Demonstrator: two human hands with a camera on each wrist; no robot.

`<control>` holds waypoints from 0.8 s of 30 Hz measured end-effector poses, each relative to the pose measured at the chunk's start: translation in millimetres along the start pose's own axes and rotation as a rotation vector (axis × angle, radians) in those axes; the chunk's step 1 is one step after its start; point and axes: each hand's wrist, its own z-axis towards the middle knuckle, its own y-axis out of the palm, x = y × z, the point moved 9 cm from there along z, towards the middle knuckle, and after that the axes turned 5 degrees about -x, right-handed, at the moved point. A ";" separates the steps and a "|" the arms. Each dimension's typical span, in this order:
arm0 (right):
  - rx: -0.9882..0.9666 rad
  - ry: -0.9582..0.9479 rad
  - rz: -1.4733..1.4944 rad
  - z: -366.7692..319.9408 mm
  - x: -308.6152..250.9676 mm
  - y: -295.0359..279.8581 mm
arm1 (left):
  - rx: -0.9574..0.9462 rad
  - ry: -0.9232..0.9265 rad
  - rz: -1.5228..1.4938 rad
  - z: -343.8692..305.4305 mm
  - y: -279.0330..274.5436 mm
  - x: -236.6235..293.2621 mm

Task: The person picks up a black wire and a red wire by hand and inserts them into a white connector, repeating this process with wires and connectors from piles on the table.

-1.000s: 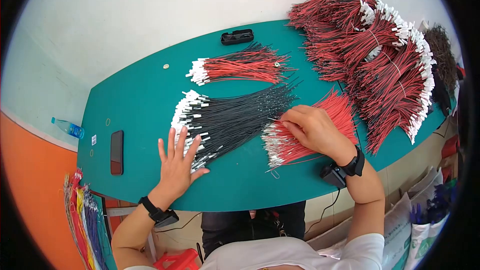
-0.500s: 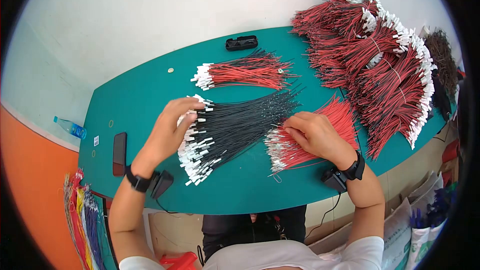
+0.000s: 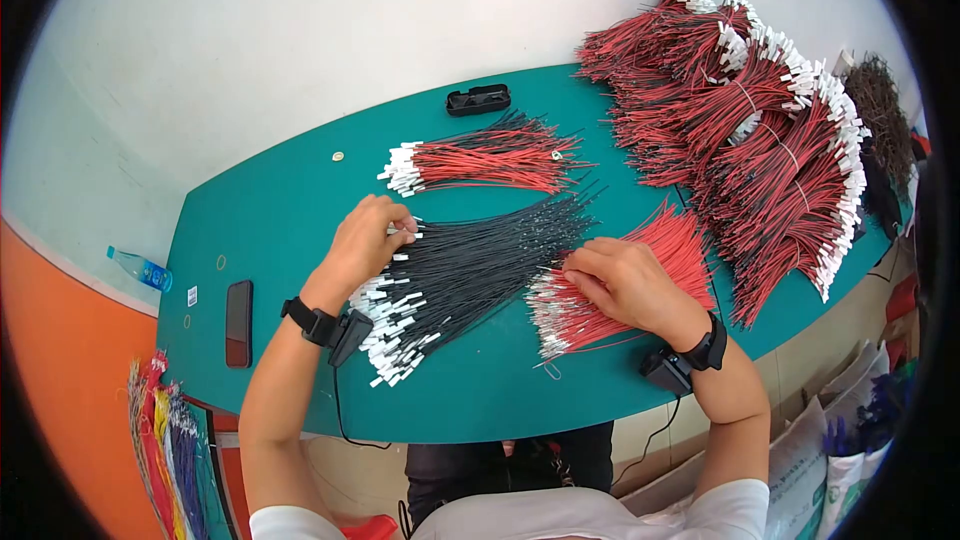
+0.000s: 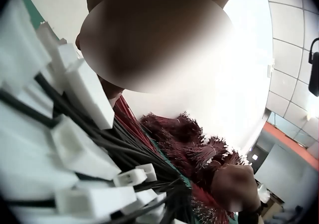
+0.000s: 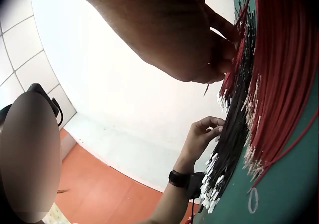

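Observation:
In the head view my left hand (image 3: pixel 365 243) is at the upper left corner of a fanned pile of black wires (image 3: pixel 490 255). Its thumb and fingertips pinch a white connector (image 3: pixel 417 230) on the end of one black wire. More white connectors (image 3: pixel 388 332) line that side of the pile, seen close up in the left wrist view. My right hand (image 3: pixel 628 282) lies over a pile of red wires (image 3: pixel 680 245) with bare metal tips. Between its fingers it pinches a red wire, whose tip (image 5: pixel 206 89) pokes out below them in the right wrist view.
Behind lies a bundle of red and black wires (image 3: pixel 490 165), with a black case (image 3: pixel 478 100) beyond it. Large tied bundles (image 3: pixel 760 130) fill the right side. A phone (image 3: pixel 239 323) rests at left, and a clear loop (image 3: pixel 552 370) near the red pile.
My left hand has gone from spread flat over the connectors up to the pile's far corner, its fingers closing on a connector. The right hand stays over the red wires.

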 end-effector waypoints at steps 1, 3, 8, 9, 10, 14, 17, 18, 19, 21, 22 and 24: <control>0.000 0.000 -0.001 -0.2 0.5 0.5 | -0.007 0.008 0.018 0.9 2.7 0.2; 0.002 -0.002 -0.004 -0.3 2.0 1.9 | -0.020 0.025 0.057 3.6 7.7 -0.5; 0.019 -0.017 -0.003 -0.1 1.2 0.8 | -0.008 0.018 0.033 -0.5 3.8 4.5; 0.023 -0.024 0.000 -0.1 1.1 1.0 | -0.001 0.013 0.017 -2.2 2.2 5.7; 0.026 -0.027 0.000 0.0 0.1 -0.4 | 0.029 0.019 0.016 -3.8 -2.2 6.7; 0.048 -0.040 0.023 0.2 -3.3 -4.8 | 0.086 -0.006 -0.048 -9.5 -20.5 3.1; 0.057 -0.056 0.077 0.6 -5.9 -8.2 | 0.140 0.013 -0.185 -15.8 -37.8 6.5; 0.059 -0.061 0.099 0.7 -6.8 -9.0 | 0.167 0.032 -0.237 -18.1 -44.6 10.5; 0.075 -0.070 0.160 0.4 -7.0 -9.7 | 0.184 0.034 -0.295 -20.1 -50.5 15.1; 0.107 -0.087 0.282 0.1 -7.3 -10.6 | 0.189 0.020 -0.590 -21.7 -54.3 27.5; 0.112 -0.083 0.312 -0.3 -7.7 -10.6 | 0.190 0.011 -0.738 -21.6 -52.5 33.0; 0.120 -0.073 0.367 -1.5 -8.2 -11.4 | 0.129 0.034 -0.884 -19.0 -42.3 47.5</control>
